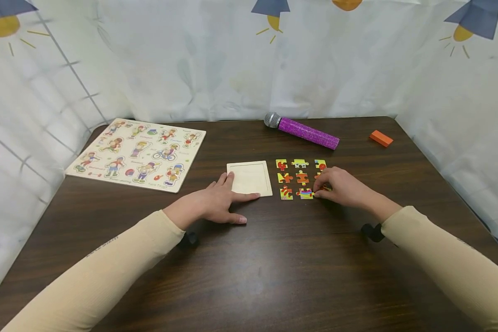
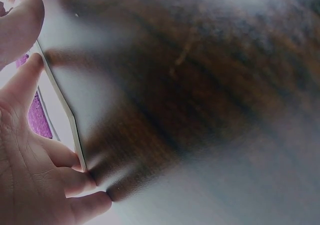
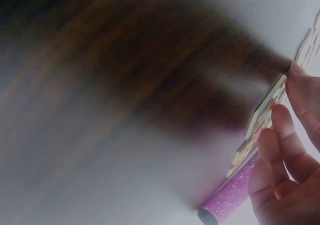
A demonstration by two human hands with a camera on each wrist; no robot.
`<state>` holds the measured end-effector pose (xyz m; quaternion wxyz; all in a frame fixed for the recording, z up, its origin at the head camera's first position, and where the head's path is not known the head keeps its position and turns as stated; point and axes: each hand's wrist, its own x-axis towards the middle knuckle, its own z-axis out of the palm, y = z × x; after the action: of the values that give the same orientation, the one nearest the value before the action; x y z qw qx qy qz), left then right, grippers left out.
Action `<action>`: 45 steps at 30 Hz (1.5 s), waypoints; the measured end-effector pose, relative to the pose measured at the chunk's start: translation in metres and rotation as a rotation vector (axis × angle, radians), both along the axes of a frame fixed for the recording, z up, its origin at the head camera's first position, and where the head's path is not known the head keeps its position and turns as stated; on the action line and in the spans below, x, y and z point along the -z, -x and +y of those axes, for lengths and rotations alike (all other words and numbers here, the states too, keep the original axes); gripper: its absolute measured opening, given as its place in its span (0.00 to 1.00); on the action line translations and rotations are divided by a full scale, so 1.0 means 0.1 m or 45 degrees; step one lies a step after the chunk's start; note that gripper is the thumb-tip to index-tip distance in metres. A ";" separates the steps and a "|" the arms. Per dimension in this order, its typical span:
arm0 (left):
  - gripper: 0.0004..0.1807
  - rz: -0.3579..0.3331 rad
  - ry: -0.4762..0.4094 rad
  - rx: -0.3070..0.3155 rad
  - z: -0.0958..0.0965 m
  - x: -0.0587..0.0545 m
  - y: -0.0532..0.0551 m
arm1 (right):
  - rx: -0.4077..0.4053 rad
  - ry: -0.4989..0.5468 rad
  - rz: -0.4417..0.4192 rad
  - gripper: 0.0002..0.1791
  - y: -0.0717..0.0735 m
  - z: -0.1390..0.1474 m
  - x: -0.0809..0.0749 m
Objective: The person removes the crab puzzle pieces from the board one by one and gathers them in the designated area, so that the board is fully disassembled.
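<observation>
A shallow square wooden puzzle tray lies on the dark table. My left hand rests at its left and near edges with fingers spread; in the left wrist view straight fingertips touch the rim of the tray. To the right, several colourful jigsaw pieces lie in rows, slightly apart. My right hand is at the near right corner of these rows, thumb and fingers pinching a jigsaw piece low at the table. The hand partly covers this piece and the one behind it.
Behind the pieces lies a glittery purple microphone. An orange block is at the back right. On the left, a large picture board shows cartoon children. A white patterned curtain hangs around the table's far side.
</observation>
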<state>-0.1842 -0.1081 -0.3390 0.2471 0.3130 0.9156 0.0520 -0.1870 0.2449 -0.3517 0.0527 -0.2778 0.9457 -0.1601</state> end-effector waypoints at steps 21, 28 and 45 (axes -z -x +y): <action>0.38 -0.011 0.002 -0.011 0.01 -0.01 0.00 | 0.037 -0.018 -0.029 0.08 -0.03 -0.07 -0.03; 0.38 -0.009 -0.001 -0.008 0.01 -0.02 0.00 | 0.028 -0.078 0.012 0.15 -0.05 -0.13 -0.01; 0.38 -0.006 -0.006 -0.006 -0.01 0.00 0.00 | 0.033 -0.064 0.001 0.13 -0.02 -0.12 0.00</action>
<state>-0.1845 -0.1087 -0.3395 0.2487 0.3114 0.9155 0.0553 -0.1845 0.2329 -0.3521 0.0575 -0.2642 0.9530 -0.1367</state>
